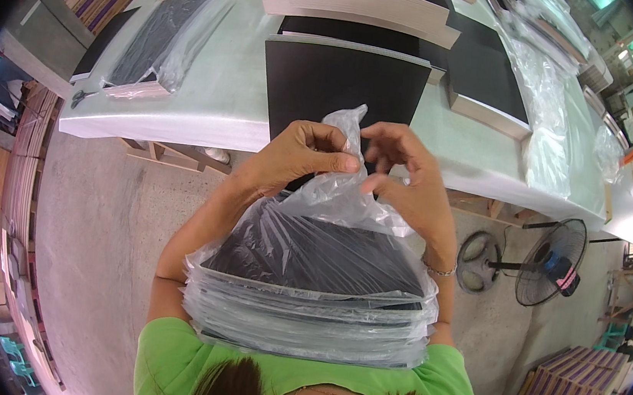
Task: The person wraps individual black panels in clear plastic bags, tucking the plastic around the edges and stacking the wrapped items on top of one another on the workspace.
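Observation:
A clear plastic bag [324, 198] wraps a thick stack of black sheets [303, 252] close against my body. My left hand [299, 156] pinches the bag's gathered upper end, whose tip sticks up above the fingers. Just to the right, my right hand [414, 183] curves around the same bunched plastic with its thumb and fingers apart. Whether its fingertips touch the bag cannot be made out. Behind my hands, a black board [344, 85] leans on the table's near edge, partly covered by them.
Stacks of black boards with white edges [368, 2] stand on the white-covered table [226, 103]. A bagged stack [159, 46] and scissors [82, 96] lie at left, another black stack [491, 73] and loose plastic [546, 137] at right. A fan [553, 261] stands on the floor.

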`<state>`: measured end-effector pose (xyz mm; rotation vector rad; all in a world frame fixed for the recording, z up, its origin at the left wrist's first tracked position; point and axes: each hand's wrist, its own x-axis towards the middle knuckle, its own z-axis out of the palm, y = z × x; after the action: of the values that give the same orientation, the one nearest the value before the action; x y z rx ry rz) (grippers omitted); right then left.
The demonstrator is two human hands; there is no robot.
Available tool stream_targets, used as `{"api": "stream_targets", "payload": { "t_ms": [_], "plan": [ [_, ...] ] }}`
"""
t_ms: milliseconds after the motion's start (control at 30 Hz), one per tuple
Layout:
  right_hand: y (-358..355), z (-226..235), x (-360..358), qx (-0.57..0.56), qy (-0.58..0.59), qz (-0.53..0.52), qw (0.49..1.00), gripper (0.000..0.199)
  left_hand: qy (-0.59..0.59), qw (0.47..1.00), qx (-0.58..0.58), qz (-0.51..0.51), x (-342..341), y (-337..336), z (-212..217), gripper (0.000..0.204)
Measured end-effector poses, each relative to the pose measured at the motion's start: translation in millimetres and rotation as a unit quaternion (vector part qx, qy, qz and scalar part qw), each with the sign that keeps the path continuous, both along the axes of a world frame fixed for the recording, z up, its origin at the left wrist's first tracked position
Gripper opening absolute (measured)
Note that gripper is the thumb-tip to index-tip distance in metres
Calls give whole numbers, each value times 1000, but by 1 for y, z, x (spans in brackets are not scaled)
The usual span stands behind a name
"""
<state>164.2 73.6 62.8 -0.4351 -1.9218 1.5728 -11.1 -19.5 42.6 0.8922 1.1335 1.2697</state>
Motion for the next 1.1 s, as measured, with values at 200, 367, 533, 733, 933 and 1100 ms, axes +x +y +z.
{"api": "stream_targets", "payload": {
  "t_ms": [200,367,533,733,933,1100],
  "plan": [
    [6,-10,0,21,-25,-28,999,14,-57,998,-2,27,-9,-3,-15,24],
    [38,-43,38,-93,38,-100,990,17,-178,982,-35,55,-13,-15,-16,23],
    [25,-43,27,-53,-31,-41,997,24,-105,994,-38,10,-6,-7,-25,22],
    [5,-15,-8,47,-40,-28,998,11,-108,994,-15,-5,-8,1,-24,20],
    [38,-74,39,-235,98,-108,961,15,-365,926,-36,86,-22,-20,-30,19],
    [89,-208,193,-487,233,-261,801,36,-455,871,-5,183,-49,-35,-52,19]
  ]
}}
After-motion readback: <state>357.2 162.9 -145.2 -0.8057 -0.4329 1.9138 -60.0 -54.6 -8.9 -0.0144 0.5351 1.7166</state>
